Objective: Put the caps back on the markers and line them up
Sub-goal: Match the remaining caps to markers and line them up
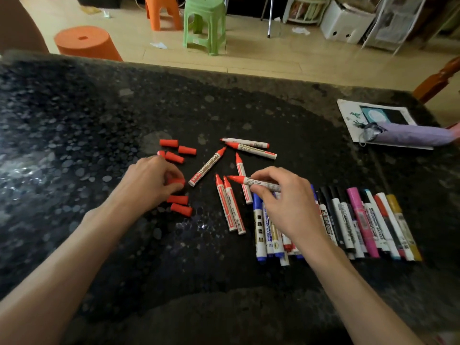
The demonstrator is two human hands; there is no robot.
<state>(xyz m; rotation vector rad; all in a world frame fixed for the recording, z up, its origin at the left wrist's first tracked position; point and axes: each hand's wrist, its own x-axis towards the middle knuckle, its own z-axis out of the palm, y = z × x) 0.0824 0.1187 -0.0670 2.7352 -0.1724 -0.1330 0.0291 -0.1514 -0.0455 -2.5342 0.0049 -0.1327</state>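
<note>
Two hands are in use above the dark speckled table, my forearms entering from the bottom edge of the frame. Nearest, at lower right, a row of capped markers lies side by side, caps pointing away from me; my right wrist covers part of the row. At lower centre, two loose red caps lie just below my left hand, whose fingers are curled around one held red cap. My right hand pinches the barrel of an uncapped red marker between thumb and fingers, with the tip pointing toward the left of the frame, apart from the held red cap. Between the hands, a pair of uncapped red markers lies touching along its length. Four further uncapped markers lie scattered at centre, one passing under the held marker. Four more red caps lie in a cluster above my left hand. At far right, a folded purple umbrella rests on a printed sheet. Beyond the table edge, an orange stool and a green stool stand on the floor.
</note>
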